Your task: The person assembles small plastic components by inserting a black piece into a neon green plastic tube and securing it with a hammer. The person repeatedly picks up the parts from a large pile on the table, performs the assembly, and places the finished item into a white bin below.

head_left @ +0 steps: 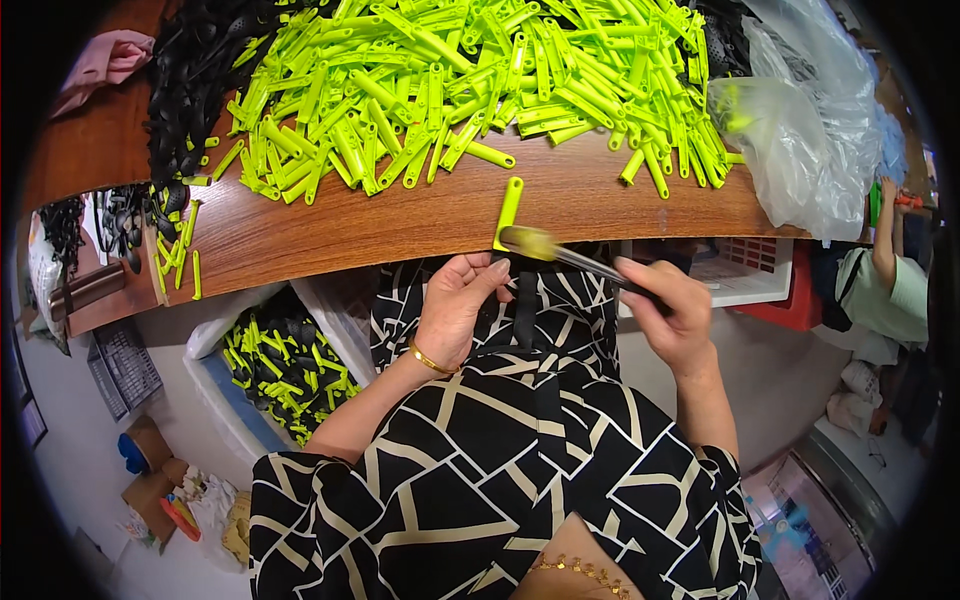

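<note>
At the near edge of the brown wooden table (400, 228) stands a lime-green plastic handle (510, 203), its lower end by a small dark piece. My left hand (455, 305) is closed in a pinch at that lower end; the fingers cover most of the dark piece. My right hand (678, 305) is wrapped round the dark grip of a hammer (595, 267). The hammer's yellowish head is smeared by motion and overlaps the handle's lower part; whether they touch I cannot tell.
A heap of lime-green handles (400, 90) covers the table's far side, with black pieces (195, 85) to its left and a clear plastic bag (810, 140) to its right. Below left stands a blue bin (225, 400) of green-and-black pieces. Another person (890, 300) is at far right.
</note>
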Available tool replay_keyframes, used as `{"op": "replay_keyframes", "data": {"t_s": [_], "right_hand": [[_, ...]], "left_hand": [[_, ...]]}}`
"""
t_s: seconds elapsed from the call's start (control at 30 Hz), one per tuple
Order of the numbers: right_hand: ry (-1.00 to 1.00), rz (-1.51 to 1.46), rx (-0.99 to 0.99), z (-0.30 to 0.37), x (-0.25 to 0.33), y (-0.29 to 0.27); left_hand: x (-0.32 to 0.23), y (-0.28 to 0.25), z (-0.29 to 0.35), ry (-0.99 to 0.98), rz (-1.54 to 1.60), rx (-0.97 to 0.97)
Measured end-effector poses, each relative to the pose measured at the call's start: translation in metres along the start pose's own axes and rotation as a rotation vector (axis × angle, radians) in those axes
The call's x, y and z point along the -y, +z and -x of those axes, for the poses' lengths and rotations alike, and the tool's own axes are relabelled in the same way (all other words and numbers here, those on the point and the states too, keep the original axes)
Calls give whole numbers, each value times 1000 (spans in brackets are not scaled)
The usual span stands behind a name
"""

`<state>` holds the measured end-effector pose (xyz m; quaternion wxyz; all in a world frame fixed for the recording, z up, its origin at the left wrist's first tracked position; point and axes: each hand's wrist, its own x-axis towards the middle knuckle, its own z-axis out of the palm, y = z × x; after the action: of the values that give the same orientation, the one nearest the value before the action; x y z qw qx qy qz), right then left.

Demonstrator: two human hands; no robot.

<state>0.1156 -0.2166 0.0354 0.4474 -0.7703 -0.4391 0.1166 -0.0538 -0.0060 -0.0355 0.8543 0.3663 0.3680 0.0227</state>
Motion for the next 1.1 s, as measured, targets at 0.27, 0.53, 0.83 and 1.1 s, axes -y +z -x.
{"op": "replay_keyframes", "data": {"t_s": [0.27,0.53,0.83,1.1], "right_hand": [[291,-178,-82,3,-48,-2],[482,-349,-678,-35,-123,-74],[105,628,-559,-98,-145,-90],[-433,432,-110,-174,-50,38]], "left_hand": [[-10,-8,3,-39,-134,90],[-14,-113,49,626,-998,-277],[74,-449,168,-451,-1309,-1632],[-55,-475,114,-38,-1012,-1833]]}}
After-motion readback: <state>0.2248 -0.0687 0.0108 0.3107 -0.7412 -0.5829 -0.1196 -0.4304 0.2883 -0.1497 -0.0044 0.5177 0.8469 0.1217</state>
